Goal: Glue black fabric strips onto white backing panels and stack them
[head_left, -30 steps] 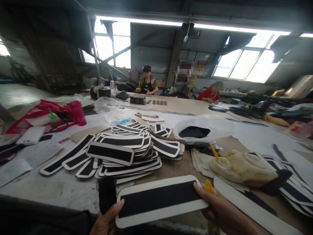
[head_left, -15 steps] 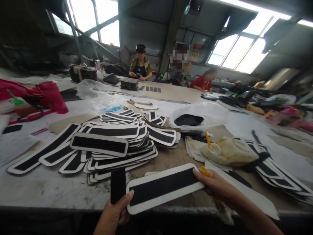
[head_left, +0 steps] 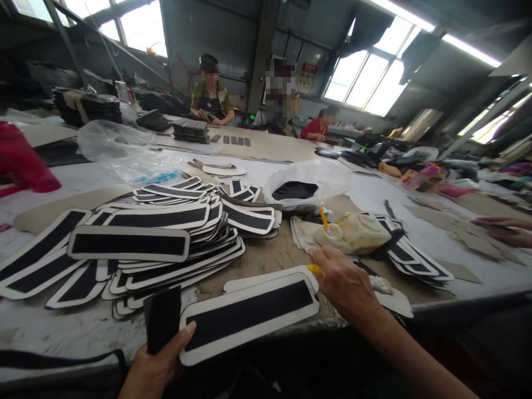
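Near the table's front edge, my left hand [head_left: 166,354] pinches the left end of a white-bordered black strip piece [head_left: 249,318], with a plain black strip [head_left: 163,318] also held there, standing up behind the thumb. My right hand [head_left: 338,277] is closed round a yellow-handled tool [head_left: 314,269], above and right of the piece's far end. Another pale rounded piece [head_left: 241,284] lies behind the held one. Beyond my right hand sits a glue-stained pouch [head_left: 361,231] with a yellow stick [head_left: 323,217] standing in its opening.
A large pile of bordered strips [head_left: 166,216] covers the left; a smaller stack [head_left: 415,257] lies right. Behind are a plastic bag with black pieces [head_left: 295,189] and another clear bag [head_left: 112,144]. Two people sit across the table. Another person's hands [head_left: 509,230] show at the right edge.
My right hand has let go of the piece's right end and moved beside the pouch. The view has turned right, bringing another person's hands into sight.
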Demonstrator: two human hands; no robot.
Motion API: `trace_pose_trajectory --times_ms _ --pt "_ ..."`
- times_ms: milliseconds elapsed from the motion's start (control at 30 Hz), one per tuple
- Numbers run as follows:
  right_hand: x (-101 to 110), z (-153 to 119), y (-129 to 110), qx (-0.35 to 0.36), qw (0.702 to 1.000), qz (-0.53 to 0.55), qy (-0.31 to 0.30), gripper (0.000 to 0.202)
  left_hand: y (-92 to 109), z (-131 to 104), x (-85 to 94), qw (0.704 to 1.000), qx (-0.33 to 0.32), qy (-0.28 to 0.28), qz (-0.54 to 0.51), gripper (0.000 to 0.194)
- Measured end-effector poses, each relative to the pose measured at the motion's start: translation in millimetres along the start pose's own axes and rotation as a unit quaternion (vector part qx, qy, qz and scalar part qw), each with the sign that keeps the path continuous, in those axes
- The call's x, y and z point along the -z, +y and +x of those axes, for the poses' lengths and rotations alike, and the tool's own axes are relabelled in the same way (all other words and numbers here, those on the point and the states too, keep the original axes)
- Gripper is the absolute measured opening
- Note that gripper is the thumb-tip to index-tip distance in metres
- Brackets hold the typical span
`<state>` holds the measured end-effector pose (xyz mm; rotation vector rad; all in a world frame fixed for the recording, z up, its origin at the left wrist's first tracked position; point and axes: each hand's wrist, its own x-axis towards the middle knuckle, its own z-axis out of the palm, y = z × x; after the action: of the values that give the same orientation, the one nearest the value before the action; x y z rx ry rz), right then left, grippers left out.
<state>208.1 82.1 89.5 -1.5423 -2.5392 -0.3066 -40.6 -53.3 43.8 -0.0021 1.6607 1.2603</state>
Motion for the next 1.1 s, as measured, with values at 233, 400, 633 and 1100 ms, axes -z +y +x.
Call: trace_pose_trajectory --times_ms 233,400,633,1100 --pt "14 9 -38 0.17 0.952 0.185 -0.177 0.039 -4 -13 -5.7 0.99 0.0 -0.137 -0.021 0.032" --pt "8 12 -52 0.212 0.9 0.252 -0.286 0.046 -3 -23 -14.7 0.983 -0.008 -0.182 0.005 0.046" --pt "5 6 -22 0.145 0.842 0.352 -0.382 0.037 5 -33 -19.2 0.991 0.007 -0.132 0.003 0.041" --pt "-5 1 9 0.11 0.803 0.42 -0.408 0.032 7 -31 -22.1 0.993 0.037 -0.108 0.015 0.059"
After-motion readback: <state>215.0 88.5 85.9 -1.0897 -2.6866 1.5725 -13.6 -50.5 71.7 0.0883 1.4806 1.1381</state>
